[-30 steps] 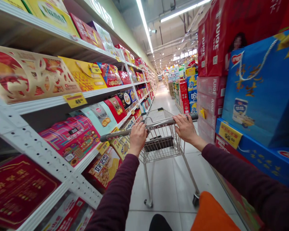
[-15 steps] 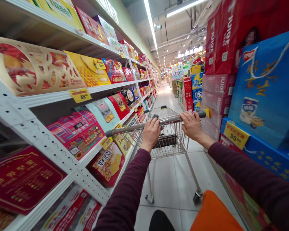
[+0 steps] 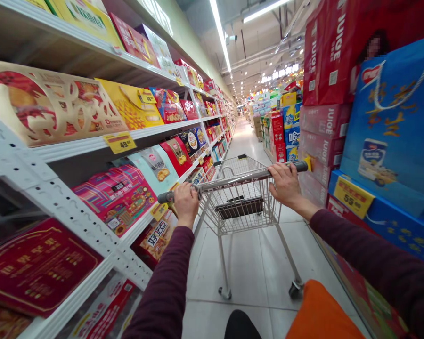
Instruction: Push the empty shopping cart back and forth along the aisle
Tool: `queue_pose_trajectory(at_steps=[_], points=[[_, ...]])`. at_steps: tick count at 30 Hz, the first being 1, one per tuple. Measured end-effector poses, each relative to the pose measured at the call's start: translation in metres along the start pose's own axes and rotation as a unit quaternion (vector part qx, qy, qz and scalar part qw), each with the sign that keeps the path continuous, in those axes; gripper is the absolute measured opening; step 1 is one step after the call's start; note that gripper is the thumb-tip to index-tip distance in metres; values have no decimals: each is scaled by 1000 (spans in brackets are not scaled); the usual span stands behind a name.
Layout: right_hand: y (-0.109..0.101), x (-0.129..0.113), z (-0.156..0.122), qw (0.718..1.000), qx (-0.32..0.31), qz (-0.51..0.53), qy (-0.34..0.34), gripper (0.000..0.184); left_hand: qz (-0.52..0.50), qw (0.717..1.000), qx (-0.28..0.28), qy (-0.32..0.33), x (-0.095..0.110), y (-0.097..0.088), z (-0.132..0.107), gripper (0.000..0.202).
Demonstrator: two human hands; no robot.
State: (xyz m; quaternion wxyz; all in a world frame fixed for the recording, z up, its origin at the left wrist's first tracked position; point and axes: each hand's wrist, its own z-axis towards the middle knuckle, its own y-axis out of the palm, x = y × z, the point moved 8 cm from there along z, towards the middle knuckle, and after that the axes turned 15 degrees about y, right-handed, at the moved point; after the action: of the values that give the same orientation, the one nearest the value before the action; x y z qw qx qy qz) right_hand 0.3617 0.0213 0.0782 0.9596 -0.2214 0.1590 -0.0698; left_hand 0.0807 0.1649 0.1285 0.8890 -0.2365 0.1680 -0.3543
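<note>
A metal shopping cart [image 3: 247, 221] stands in the aisle in front of me, its grey handlebar [image 3: 233, 181] tilted in view, lower at the left. Near the bar's left end, my left hand [image 3: 186, 203] is wrapped round it. My right hand [image 3: 285, 183] grips the same bar towards its right end, with the fingers over the top. Through the wire basket I see a dark flat panel [image 3: 239, 208]; no goods can be made out inside.
White shelves [image 3: 106, 249] with boxed snacks run close along the left. Stacked red cartons [image 3: 323, 127] and a blue gift bag [image 3: 392, 127] line the right. A person's head shows behind the bag. Tiled floor [image 3: 245, 132] stretches ahead between them.
My left hand has slid left along the handlebar, from near its middle to near its left end. My right hand keeps its place on the bar.
</note>
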Motion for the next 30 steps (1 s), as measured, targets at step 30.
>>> queue_pose_trajectory(at_steps=[30], points=[[2,-2,6,1000,-17,0,-21,53,-51,984,18,171,104,26,20,31]])
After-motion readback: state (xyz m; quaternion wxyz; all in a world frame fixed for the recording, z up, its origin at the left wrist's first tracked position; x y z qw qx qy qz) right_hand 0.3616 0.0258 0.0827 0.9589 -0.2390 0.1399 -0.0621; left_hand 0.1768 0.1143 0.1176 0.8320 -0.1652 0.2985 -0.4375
